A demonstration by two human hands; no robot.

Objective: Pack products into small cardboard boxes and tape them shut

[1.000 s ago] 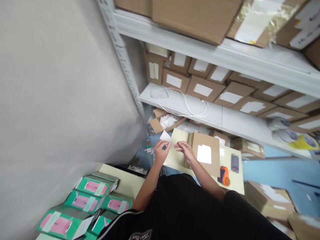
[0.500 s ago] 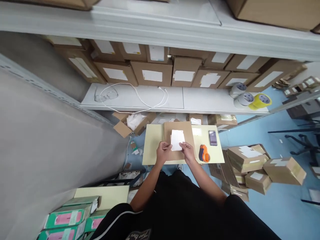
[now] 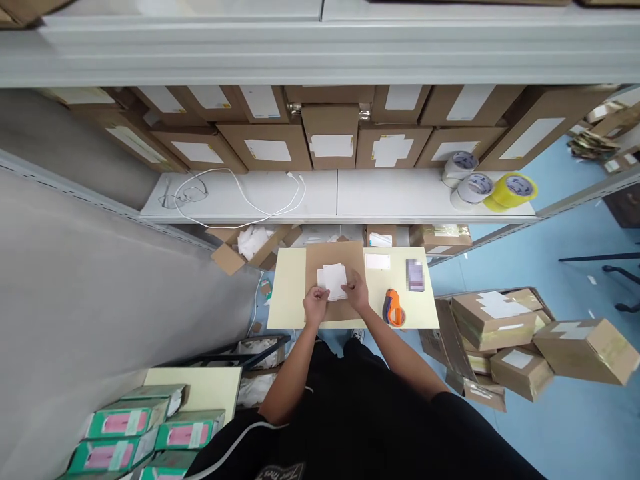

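A white paper label [image 3: 335,281] lies over a brown cardboard box [image 3: 320,253] on the small pale-yellow table. Another white sheet [image 3: 321,275] sticks out from beneath its left side. My left hand [image 3: 315,305] is closed, its thumb and finger pinching the label's lower left corner. The lower right edge is between the fingertips of my right hand [image 3: 356,292], also closed. To the right are an orange tape dispenser [image 3: 393,308], a phone-like rectangle [image 3: 415,275] with a blurred face, and a white slip [image 3: 377,261].
A shelf [image 3: 380,193] behind the table carries labelled cartons [image 3: 270,148], tape rolls [image 3: 513,190], eyeglasses [image 3: 185,193] and a white cable [image 3: 240,187]. Taped boxes [image 3: 493,320] are piled on the floor at right. Green-and-pink boxes [image 3: 117,421] stand at lower left.
The view has shifted to the right. The underlying sheet now shows further out on the label's left. My right hand has moved slightly up along the label's edge.
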